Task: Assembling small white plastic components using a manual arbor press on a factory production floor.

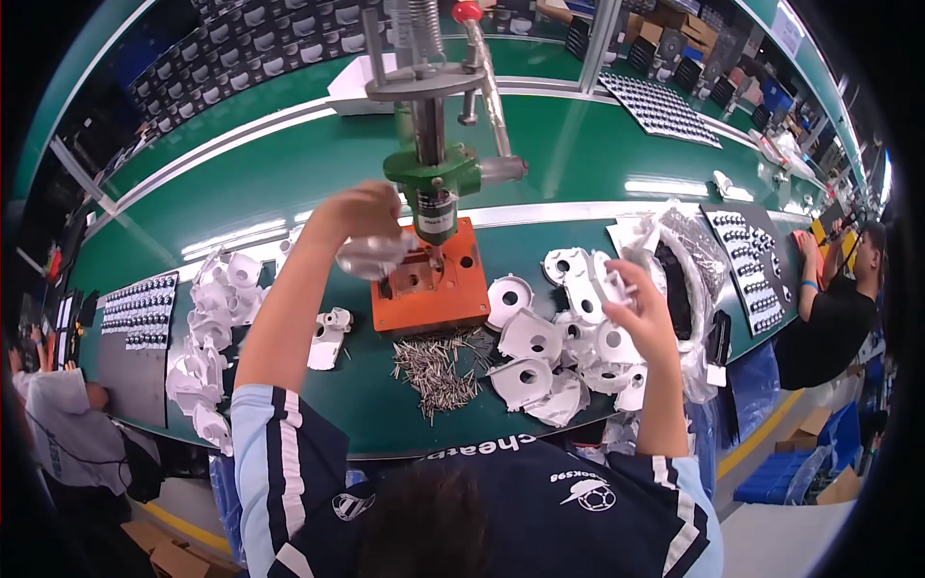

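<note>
Watching through the head view, I have both hands up over the bench (371, 416), each closed on a white part. My left hand (363, 212) comes in at the left of the press (434, 178), wrist bent, fingers curled down over the left part (371, 258). That grip is drawn in rather than spread, closed about as far as the part allows. Blur smears the left part, so I cannot tell which fingertips bear on it or which face is up. It is by the left rear of the orange base (429, 313); whether it touches the base, I cannot tell.

My right hand (647, 313) is above the right pile (525, 337), with the right part (617, 284) between thumb and fingers. Thumb and fingers stand partly apart, with the part filling the gap between them. More white parts show just to its left, and I cannot make out whether it touches any of them.

Nearer me, directly in front of the orange base, metal pins (438, 376) lie in a loose heap, clear of both hands. A lone part (330, 337) rests on the bench left of the base, between it and my left forearm. Beyond that forearm is the left pile (207, 318), also white. A clear bag (701, 255) lies to the right of my right hand.
</note>
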### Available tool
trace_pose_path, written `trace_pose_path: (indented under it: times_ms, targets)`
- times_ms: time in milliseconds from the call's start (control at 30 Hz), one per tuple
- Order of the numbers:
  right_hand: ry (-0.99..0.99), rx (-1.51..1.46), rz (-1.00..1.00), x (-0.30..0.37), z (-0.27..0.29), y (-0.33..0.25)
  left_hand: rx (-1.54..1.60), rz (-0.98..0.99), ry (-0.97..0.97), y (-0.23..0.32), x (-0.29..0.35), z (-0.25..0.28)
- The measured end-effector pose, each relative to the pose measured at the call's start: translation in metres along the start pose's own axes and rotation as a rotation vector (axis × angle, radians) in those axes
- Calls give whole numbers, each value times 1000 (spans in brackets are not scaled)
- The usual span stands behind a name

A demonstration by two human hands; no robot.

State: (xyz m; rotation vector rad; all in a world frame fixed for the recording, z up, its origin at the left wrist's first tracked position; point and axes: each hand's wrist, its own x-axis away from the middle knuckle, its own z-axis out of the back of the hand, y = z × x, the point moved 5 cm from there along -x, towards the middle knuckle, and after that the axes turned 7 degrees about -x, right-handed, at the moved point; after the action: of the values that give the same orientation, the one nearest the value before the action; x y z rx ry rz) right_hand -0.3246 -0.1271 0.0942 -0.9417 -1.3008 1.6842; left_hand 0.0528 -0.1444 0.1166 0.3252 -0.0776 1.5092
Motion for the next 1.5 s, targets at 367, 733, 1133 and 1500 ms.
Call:
trace_pose_path:
  times_ms: [367, 733, 1133, 1500]
  targets:
    - [18, -260, 67, 19, -37, 20, 166, 283, 641, -79, 15, -36]
    - [-300, -583, -16, 10, -109, 0, -290, 603, 308, -76, 145, -162]
    - [-383, -91, 435, 36, -184, -45, 900, -7, 1316, 96, 161, -99]
    - [-265, -29, 431, 30, -178, -34, 2097, -165, 817, 114, 133, -133]
